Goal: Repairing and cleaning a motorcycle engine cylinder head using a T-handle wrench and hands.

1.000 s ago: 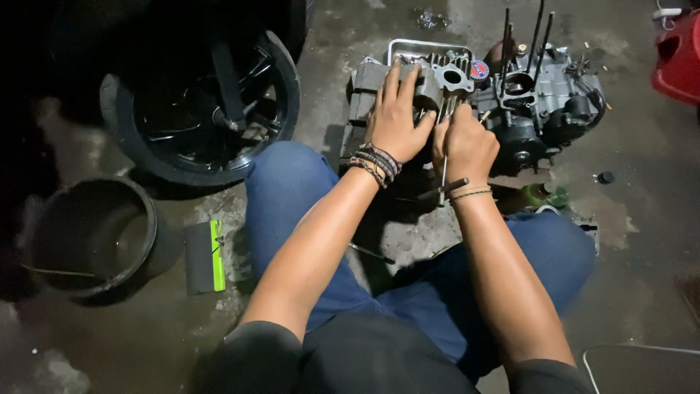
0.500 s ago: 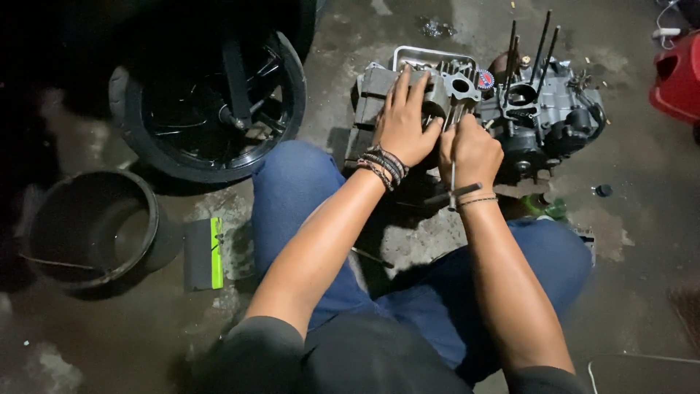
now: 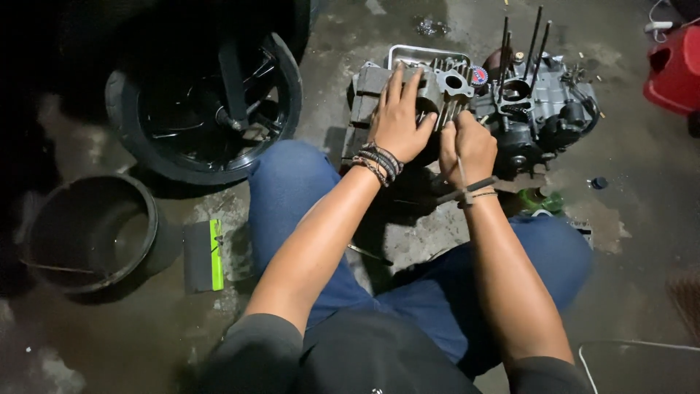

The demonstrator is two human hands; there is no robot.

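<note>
The left hand point(image 3: 397, 120) lies flat with fingers spread on top of the finned cylinder head point(image 3: 408, 91), pressing rather than gripping, while the right hand point(image 3: 467, 146) is curled closed around a thin metal tool point(image 3: 461, 179) whose shaft runs down past the wrist; its tip, at twelve o'clock from the knuckles, is hidden among the fins, so I cannot tell what it bears on. The cylinder head sits on the concrete floor point(image 3: 642, 182) just ahead of the person's knees, touching the engine crankcase point(image 3: 547, 109) at its three o'clock, from which long studs point(image 3: 536, 40) stand upright. As I judge it, the main risk is the tool slipping off its seat: the right hand would drive forward into the fins or the studs, and the left hand's fingertips lie close to that line. With only a flat palm steadying it, the cylinder head could also rock or slide on the floor. Small loose parts lie near the crankcase and could be knocked away into the dark. At nine o'clock from the hands stand a black wheel point(image 3: 204, 102), and nearer the person a dark bucket point(image 3: 91, 233) and a green-edged block point(image 3: 204, 255), well apart from the work.
</note>
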